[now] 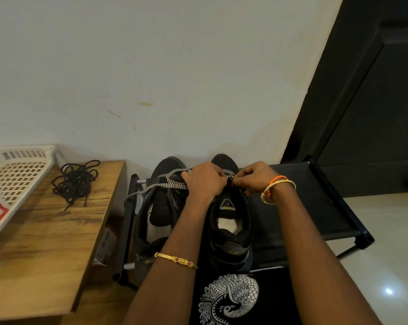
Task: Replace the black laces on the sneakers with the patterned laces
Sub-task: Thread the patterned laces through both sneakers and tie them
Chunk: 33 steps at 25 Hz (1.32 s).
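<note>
I am working over two black sneakers standing side by side on a low black rack against the wall, toes toward the wall. My left hand (204, 180) and right hand (253, 178) are meeting over the front of the right sneaker (231, 221), near its toe end. The grip of each hand is narrow, fingers curled and pinching the patterned lace (165, 185) where it is crossing this shoe's upper. The loose length of that black-and-white lace is trailing left across the left sneaker (160, 207) and hanging past the left edge of the rack (315, 207). The black laces (76, 181) are lying in a tangled heap on the wooden table (45, 242) to the left, near its far edge, just beside a white plastic basket (15, 174) at the far left corner.
</note>
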### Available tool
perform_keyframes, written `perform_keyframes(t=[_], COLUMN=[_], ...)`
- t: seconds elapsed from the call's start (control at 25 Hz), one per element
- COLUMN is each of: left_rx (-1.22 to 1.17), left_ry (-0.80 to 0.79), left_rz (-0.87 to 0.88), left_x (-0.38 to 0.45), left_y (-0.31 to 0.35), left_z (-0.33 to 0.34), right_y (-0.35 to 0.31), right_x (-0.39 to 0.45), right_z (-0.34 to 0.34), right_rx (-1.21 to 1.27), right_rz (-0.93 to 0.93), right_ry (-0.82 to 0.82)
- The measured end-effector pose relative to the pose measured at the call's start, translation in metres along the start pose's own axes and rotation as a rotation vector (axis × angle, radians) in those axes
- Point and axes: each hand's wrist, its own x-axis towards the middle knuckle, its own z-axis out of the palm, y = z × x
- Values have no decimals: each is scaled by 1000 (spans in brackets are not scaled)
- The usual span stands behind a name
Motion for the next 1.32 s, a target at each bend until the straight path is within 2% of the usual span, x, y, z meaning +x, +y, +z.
perform_keyframes(t=[0.24,0.48,0.64,0.88,1.08,1.32], left_rx=[-238,-323,-493,-457,-452,-425], left_ry=[-123,-178,-225,-162,-150,-93], left_rz=[-138,-158,-198,-211,-181,-119], left_x=[10,15,17,17,13,11], left_y=[-5,-5,-8,-8,-7,-13], left_z=[12,24,30,35,30,26], right_y=[1,9,11,12,17,15], right_x=[0,8,10,12,19,21], right_z=[-8,-13,-15,-11,2,3], right_rx=[127,209,204,319,199,112], right_rz=[75,116,116,147,68,126], right_ry=[-30,-56,-70,-83,15,-28])
